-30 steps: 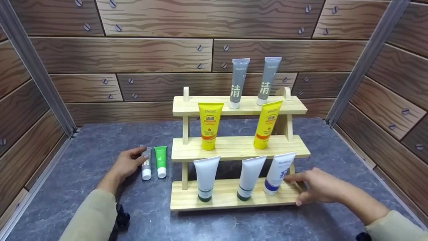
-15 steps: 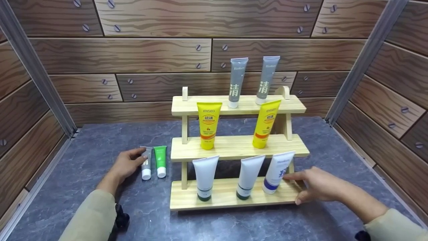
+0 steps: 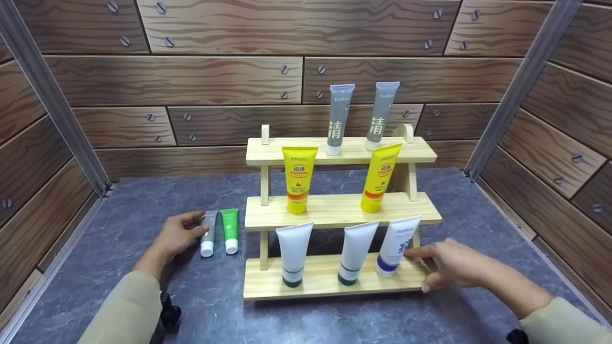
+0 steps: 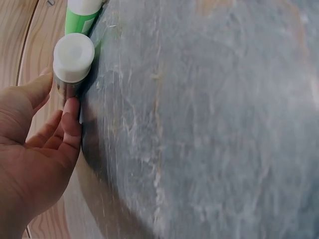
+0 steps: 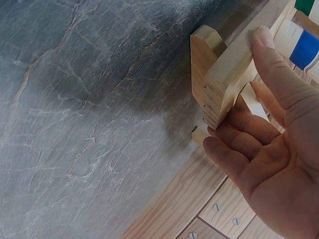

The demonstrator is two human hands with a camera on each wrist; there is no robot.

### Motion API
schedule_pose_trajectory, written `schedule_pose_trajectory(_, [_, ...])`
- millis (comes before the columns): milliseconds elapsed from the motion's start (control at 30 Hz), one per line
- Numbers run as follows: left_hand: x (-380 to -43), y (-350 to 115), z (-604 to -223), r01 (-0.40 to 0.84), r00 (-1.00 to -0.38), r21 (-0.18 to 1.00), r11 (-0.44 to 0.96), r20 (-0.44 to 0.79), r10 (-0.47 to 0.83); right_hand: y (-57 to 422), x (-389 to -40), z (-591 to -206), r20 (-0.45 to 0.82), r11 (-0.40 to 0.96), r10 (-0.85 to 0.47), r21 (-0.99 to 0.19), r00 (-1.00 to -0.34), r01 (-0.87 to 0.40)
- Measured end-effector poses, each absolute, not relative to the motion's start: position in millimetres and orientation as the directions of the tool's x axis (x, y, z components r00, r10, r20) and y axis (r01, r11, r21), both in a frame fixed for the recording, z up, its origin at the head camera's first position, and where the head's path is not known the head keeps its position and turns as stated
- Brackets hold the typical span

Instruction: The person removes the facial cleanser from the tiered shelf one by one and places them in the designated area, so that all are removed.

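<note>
My left hand (image 3: pixel 176 236) is at a grey tube (image 3: pixel 209 231) lying on the table, its thumb and fingers pinching the tube's side. In the left wrist view the tube's white cap (image 4: pixel 74 57) points toward the camera, beyond the fingers. Beside it lies a green tube (image 3: pixel 230 230) with a white cap. My right hand (image 3: pixel 454 265) grips the right end of the bottom shelf of a three-tier wooden display rack (image 3: pixel 337 209), thumb on the front edge (image 5: pixel 261 37). Its index finger reaches close to a white tube with a purple-blue band (image 3: pixel 397 246).
Two grey tubes (image 3: pixel 341 119) stand on the top shelf and two yellow tubes (image 3: pixel 300 179) on the middle one. Two white tubes with dark green caps (image 3: pixel 294 253) share the bottom shelf. Wood-patterned walls (image 3: pixel 229 79) enclose the dark marbled table (image 3: pixel 158 200).
The grey tube's capped end has shifted slightly left, and my left hand has drawn back a little to the left with it. The right hand stays on the rack.
</note>
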State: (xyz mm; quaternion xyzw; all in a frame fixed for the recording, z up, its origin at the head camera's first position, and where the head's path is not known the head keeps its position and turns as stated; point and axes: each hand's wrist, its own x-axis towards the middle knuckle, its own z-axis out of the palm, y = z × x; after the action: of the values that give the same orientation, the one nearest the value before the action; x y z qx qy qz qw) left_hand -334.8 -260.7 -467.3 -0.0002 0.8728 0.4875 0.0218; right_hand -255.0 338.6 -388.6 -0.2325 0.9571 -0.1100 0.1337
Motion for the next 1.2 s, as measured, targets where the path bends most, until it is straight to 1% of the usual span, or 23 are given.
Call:
schedule_pose_trajectory(133, [-331.7,-262.6,-463.7,-0.043,-0.998,0.857,0.513,-0.064,0.023,338.7,-254.5,-388.9,-0.190,0.860,-0.487,-0.271,-0.852,-0.432])
schedule_pose_trajectory(233, [-328.9,-266.8,-458.6,-0.063,-0.996,0.856,0.513,-0.083,0.017,338.2,-254.6,-388.8,-0.199,0.866,-0.479,-0.270,-0.855,-0.422])
schedule_pose_trajectory(300, [-326.2,-271.0,-453.7,-0.054,-0.997,0.854,0.518,-0.075,0.019,337.5,-255.1,-389.0,-0.207,0.870,-0.471,-0.267,-0.857,-0.414])
schedule_pose_trajectory(533, [-316.3,-285.3,-429.4,0.070,-0.997,0.801,0.594,0.044,0.058,337.0,-256.7,-389.8,-0.206,0.869,-0.475,-0.266,-0.855,-0.418])
schedule_pose_trajectory(667, [-313.2,-287.7,-410.9,0.118,-0.993,0.789,0.603,0.090,0.076,338.5,-256.4,-389.9,-0.195,0.854,-0.499,-0.275,-0.845,-0.441])
schedule_pose_trajectory(933, [-302.6,-285.1,-365.4,0.144,-0.990,0.787,0.600,0.106,0.099,340.8,-256.6,-390.6,-0.183,0.842,-0.513,-0.296,-0.839,-0.450])
schedule_pose_trajectory(1200, [-293.4,-268.0,-319.3,0.236,-0.972,0.764,0.600,0.189,0.142,340.5,-259.5,-389.3,-0.209,0.851,-0.503,-0.292,-0.839,-0.437])
